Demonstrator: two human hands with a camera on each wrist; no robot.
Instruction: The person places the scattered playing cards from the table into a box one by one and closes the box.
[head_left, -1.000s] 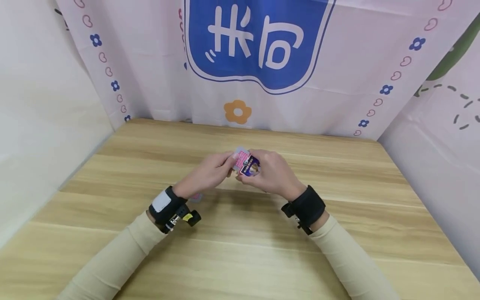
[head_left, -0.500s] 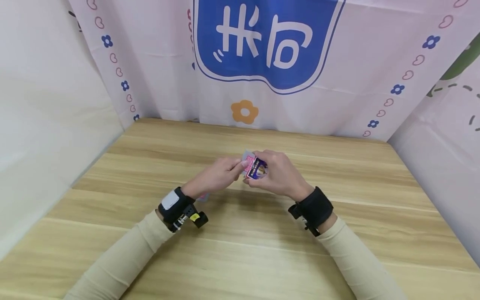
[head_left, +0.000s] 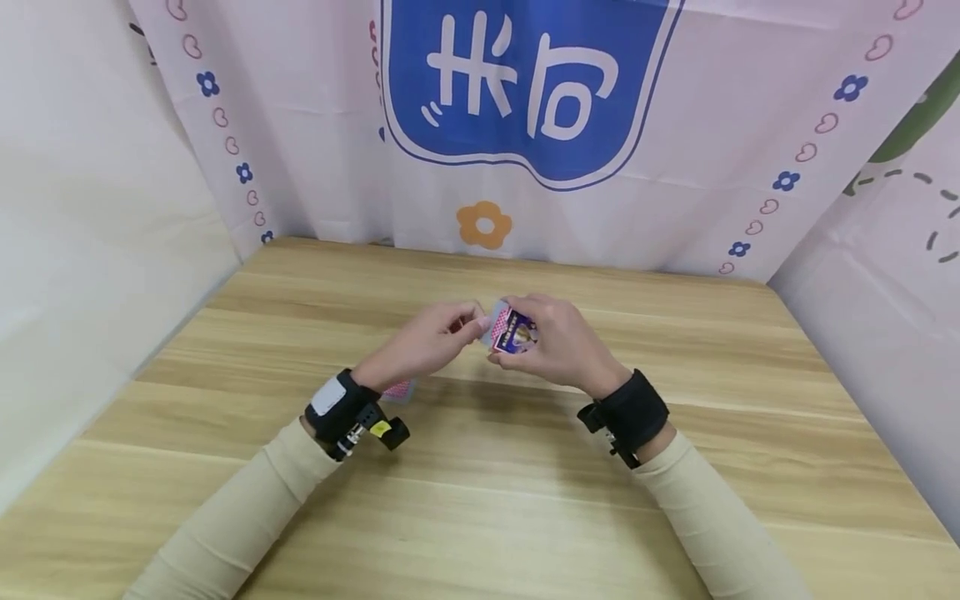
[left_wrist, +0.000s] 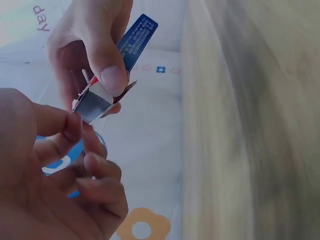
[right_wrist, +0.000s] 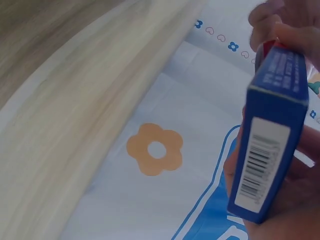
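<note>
My right hand (head_left: 562,346) grips a small blue card box (head_left: 517,335), its thumb and fingers on opposite sides. Pink-checked playing cards (head_left: 498,323) stick out of the box's left end. My left hand (head_left: 431,337) is at that end, thumb and index finger pinching at the cards' outer edge. In the left wrist view, the open mouth of the box (left_wrist: 95,106) shows a grey surface inside, and the other left fingers (left_wrist: 102,192) are loosely curled below. The right wrist view shows the box's barcode end (right_wrist: 262,165). Both hands are above the table.
Another pink-backed card (head_left: 400,392) lies on the wooden table (head_left: 480,500), partly hidden behind the left wrist. A printed cloth (head_left: 330,167) hangs along the table's back edge, with white sheets at both sides. Each wrist wears a black strap with a camera.
The left thumb has drawn back from the card backs to their outer edge. Less of the cards shows outside the box. More of the card on the table is visible.
</note>
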